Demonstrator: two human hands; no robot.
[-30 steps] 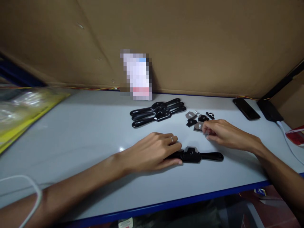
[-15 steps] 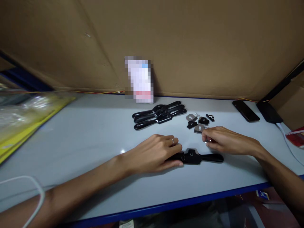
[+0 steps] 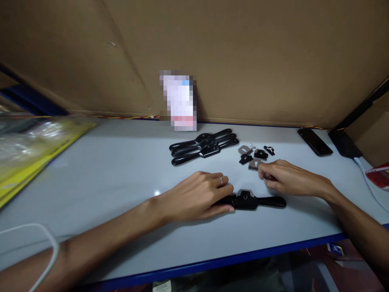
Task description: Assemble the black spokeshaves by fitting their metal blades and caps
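I see the left hand (image 3: 206, 196) wrapped over the left end of the tool (image 3: 245, 202), which lies lengthwise left to right on the bench (image 3: 121, 170). The right hand (image 3: 282, 176), farther back beyond the right handle (image 3: 272, 201), has curled fingers by a plate (image 3: 253, 164); whether they pinch anything, I can't tell.

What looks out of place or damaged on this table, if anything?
No damage or spill stands out. The loose parts lie scattered at mixed angles near the right hand, looking untidy compared with the three black tools grouped together. The upright panel behind is pixelated, so I can't judge it.
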